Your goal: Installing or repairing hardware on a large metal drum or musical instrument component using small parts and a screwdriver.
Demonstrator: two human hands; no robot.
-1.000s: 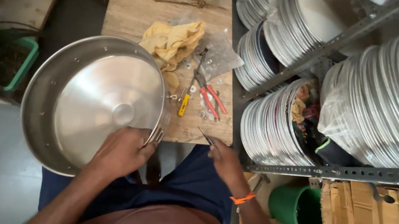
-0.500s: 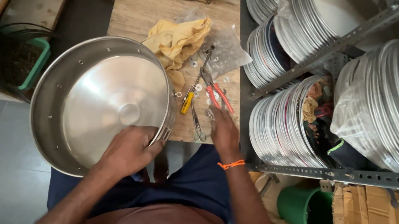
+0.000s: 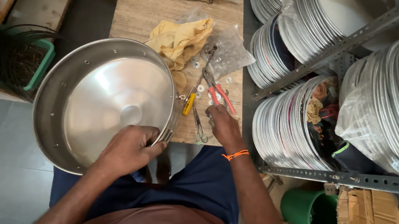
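Two hands split: left hand (image 3: 129,149) clamping steel pan (image 3: 104,103) rim, right hand (image 3: 222,125) fingers curled, closure unclear, beside red-handled pliers (image 3: 219,94) lying lengthwise away on counter (image 3: 136,9).

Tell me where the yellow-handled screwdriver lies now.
In the head view, the yellow-handled screwdriver lies on the wooden table, between the rim of the large metal pan on its left and the red-handled pliers on its right.

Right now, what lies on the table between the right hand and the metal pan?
In the head view, small scissors and a yellow-handled screwdriver lie between the right hand and the metal pan.
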